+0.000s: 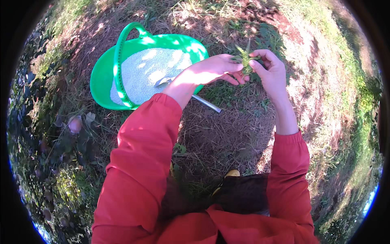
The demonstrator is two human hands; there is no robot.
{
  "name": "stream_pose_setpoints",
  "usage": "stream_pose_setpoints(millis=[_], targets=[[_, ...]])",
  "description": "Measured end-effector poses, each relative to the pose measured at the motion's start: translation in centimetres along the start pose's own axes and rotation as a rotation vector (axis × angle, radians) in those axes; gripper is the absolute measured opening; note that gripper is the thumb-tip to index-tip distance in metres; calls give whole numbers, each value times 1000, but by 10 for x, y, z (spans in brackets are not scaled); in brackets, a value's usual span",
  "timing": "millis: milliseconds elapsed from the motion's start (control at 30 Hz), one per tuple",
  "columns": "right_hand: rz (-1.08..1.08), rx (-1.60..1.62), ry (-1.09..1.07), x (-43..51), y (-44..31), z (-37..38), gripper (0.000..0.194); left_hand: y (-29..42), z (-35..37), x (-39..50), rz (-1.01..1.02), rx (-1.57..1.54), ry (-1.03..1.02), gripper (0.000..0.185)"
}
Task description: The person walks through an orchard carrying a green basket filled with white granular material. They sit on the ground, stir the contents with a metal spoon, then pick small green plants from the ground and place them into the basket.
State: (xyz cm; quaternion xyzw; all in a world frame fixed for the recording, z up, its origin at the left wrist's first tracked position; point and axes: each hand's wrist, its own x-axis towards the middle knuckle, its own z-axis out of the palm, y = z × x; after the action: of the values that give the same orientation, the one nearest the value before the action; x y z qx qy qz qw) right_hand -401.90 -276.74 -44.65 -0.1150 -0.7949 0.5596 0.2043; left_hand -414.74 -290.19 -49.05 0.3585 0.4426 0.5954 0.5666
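A green weed top (245, 58) with a spiky pale flower head is held up between both my hands, above the grass. My left hand (214, 68) reaches in from the left, its thumb and fingers about the lower leaves. On the other side, my right hand (268, 65) pinches the plant between thumb and forefinger. Below and left of my left hand stands a green plastic tub (102, 77) of whitish granules (146, 71). A metal scoop (163, 81) lies in the granules, its tubular handle (208, 104) sticking out over the tub's near right rim. My left wrist hides its middle.
One tub handle (118, 67) arches up on the left. Leafy branches with pinkish round fruit (75, 124) crowd the left side. Dry grass (219, 137) and low weeds cover the ground. A yellow-toed shoe (232, 173) shows below.
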Motion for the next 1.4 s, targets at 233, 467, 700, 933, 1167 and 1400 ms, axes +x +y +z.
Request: stream_pose_setpoints(millis=[233, 467, 700, 933, 1167, 1400], targets=[[30, -70, 64, -3, 13, -22, 27, -1, 6, 13, 69, 22, -6, 30], [-83, -5, 21, -4, -17, 14, 52, 2, 4, -9, 158, -1, 157, 24], [66, 195, -140, -9, -27, 55, 55, -10, 18, -124, 217, -122, 268, 16], [142, -40, -466, -36, -26, 94, 37, -59, 29, -243, 230, -213, 502, 17], [-178, -775, -557, -42, -3, 112, 45, -85, 24, -265, 113, -344, 797, 28], [-10, -776, -563, -55, 24, 115, 44, -81, 10, -262, 339, -261, 917, 24]])
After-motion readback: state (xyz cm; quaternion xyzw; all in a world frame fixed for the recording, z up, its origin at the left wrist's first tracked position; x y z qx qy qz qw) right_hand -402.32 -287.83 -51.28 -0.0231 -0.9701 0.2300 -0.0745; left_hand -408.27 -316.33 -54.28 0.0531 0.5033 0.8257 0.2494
